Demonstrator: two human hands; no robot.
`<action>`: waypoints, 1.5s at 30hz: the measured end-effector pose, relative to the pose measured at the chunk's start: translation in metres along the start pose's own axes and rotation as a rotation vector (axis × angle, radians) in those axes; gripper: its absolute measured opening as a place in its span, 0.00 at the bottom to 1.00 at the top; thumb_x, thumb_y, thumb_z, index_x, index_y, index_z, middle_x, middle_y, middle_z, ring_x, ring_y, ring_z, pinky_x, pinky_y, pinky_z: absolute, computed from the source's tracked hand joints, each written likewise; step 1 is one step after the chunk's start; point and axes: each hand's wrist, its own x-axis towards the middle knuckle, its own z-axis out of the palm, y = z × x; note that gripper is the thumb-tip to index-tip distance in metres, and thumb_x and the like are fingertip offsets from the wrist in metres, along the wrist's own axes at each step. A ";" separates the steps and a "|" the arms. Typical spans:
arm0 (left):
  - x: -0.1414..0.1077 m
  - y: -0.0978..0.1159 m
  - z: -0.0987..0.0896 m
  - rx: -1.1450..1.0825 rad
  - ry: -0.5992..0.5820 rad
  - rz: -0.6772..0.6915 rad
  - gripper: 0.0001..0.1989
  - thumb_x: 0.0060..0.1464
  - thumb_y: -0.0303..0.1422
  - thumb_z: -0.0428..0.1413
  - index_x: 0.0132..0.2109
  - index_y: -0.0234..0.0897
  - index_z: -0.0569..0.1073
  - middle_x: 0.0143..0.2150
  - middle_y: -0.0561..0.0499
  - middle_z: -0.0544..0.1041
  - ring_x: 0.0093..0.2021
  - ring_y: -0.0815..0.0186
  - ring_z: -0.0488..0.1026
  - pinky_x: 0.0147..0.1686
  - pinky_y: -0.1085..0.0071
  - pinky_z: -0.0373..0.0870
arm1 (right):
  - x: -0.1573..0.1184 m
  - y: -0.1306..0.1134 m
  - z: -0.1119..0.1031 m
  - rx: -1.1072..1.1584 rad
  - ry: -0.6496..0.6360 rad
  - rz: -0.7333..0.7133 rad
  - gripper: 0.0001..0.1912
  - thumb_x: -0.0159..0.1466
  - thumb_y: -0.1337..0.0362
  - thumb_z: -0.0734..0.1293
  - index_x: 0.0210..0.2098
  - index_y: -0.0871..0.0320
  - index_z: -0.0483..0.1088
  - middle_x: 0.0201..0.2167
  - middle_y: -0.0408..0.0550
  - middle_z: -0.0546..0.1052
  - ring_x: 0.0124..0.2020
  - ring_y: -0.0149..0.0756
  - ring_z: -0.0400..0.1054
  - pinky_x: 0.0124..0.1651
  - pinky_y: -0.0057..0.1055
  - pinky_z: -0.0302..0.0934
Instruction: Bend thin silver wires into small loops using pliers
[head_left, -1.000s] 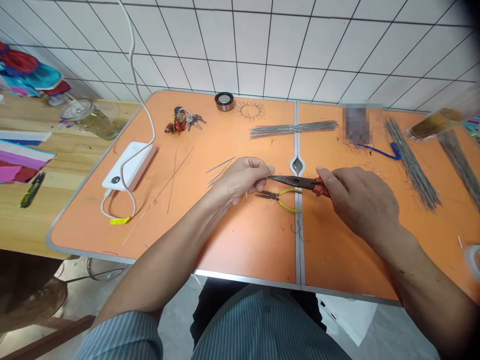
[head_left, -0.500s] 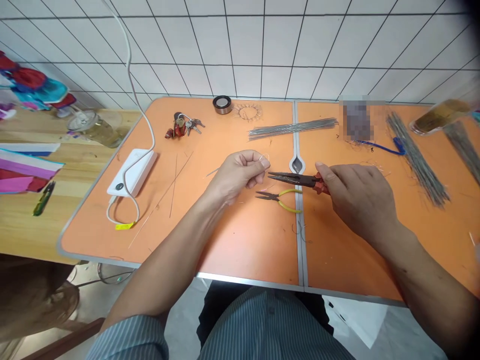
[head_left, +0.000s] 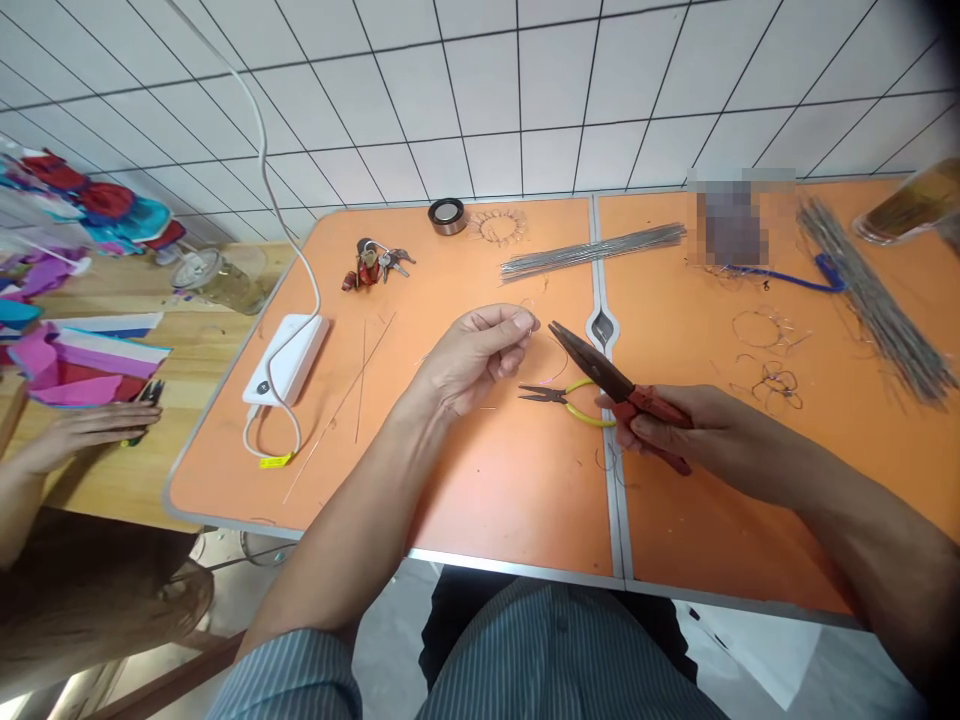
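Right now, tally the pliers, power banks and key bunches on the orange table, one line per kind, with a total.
Red-handled long-nose pliers: 1
Yellow-handled pliers: 1
Power bank: 1
Key bunch: 1
Total: 4

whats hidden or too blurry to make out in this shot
Head view: a pixelated block is blurred out, so what it is cannot be told.
Head view: the left hand hides how it holds the thin wire, which is also too fine to follow.
Head view: the right hand covers part of the red-handled pliers.
Head view: the frame's edge cuts off the jar at top right.
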 end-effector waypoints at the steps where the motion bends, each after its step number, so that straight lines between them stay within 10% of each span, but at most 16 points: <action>1: 0.000 0.000 0.000 0.000 0.005 0.001 0.19 0.45 0.39 0.79 0.33 0.33 0.79 0.29 0.56 0.74 0.20 0.79 0.65 0.20 0.79 0.57 | 0.000 -0.002 0.001 0.042 -0.030 0.009 0.22 0.77 0.41 0.65 0.46 0.53 0.76 0.37 0.47 0.77 0.28 0.34 0.63 0.28 0.33 0.61; 45: 0.002 -0.004 -0.003 0.132 -0.043 0.088 0.20 0.44 0.43 0.81 0.31 0.34 0.82 0.24 0.56 0.69 0.19 0.78 0.61 0.21 0.79 0.56 | 0.004 -0.003 0.007 0.196 -0.225 0.032 0.21 0.76 0.44 0.66 0.40 0.56 0.74 0.36 0.46 0.69 0.31 0.32 0.62 0.26 0.29 0.60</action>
